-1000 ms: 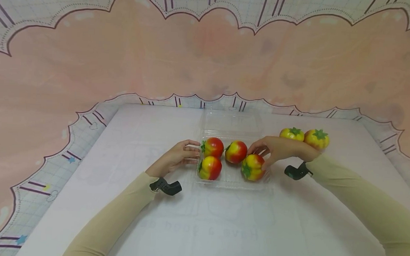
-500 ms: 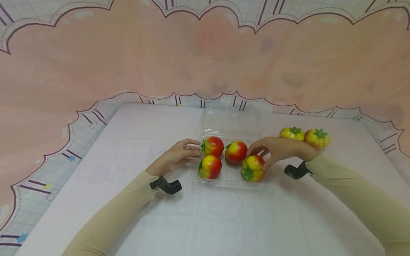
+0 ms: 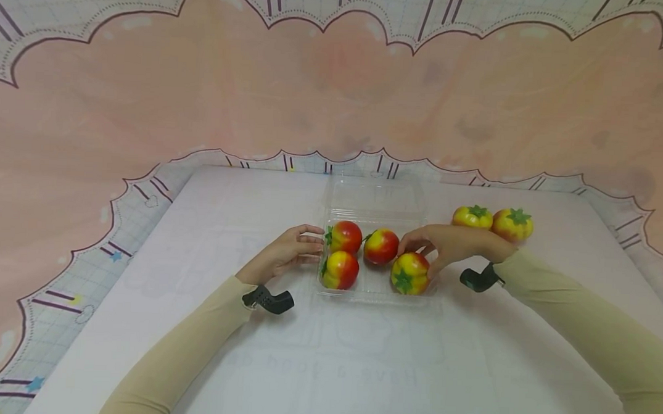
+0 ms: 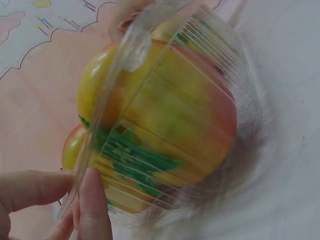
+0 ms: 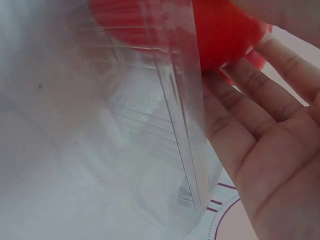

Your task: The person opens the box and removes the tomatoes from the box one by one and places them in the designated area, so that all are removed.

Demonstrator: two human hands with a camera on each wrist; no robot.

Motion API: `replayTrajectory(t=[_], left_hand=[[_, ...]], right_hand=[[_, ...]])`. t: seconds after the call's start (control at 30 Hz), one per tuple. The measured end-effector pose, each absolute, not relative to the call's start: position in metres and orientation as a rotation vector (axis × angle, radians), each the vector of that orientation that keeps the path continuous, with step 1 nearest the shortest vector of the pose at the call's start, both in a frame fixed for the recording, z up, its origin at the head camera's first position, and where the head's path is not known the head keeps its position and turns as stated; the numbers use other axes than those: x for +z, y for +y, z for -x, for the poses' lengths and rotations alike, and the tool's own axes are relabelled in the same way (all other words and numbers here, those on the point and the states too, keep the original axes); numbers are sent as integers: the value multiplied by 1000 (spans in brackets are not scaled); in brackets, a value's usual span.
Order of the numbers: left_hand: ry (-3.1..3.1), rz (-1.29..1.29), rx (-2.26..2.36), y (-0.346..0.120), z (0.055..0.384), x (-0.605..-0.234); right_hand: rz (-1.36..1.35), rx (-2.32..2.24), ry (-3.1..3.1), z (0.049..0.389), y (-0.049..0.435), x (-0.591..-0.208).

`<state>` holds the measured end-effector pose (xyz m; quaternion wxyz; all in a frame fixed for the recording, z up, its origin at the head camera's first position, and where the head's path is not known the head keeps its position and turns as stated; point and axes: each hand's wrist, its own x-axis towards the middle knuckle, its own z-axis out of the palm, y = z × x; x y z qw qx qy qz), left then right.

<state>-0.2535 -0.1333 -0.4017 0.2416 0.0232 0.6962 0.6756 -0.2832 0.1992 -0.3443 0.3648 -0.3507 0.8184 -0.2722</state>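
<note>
A clear plastic clamshell box stands open, its lid folded back. My left hand pinches the box's left rim between thumb and fingers. With curled fingers, my right hand holds a red-and-yellow tomato at the box's front right corner, green leaves facing me. Behind it in the box sits another tomato. Two more fill the left side, a rear tomato and a front tomato. In the right wrist view, fingers reach past the box's wall beneath the red fruit.
Two yellower tomatoes, a left one and a right one, sit on the white tabletop behind my right wrist. A patterned cloth backdrop rises behind the table. Each wrist carries a black camera mount.
The tomato in my right hand has tipped so its leaves face me more, and it has sunk slightly toward the box's front edge. My left hand keeps its place on the rim.
</note>
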Motion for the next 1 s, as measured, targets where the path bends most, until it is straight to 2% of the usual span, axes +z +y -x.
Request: replayTrajectory(t=[1.0], left_hand=[[1945,-76,1800,-133,252,-400]], right_hand=[[1011,-674,2108,280,200,-346]])
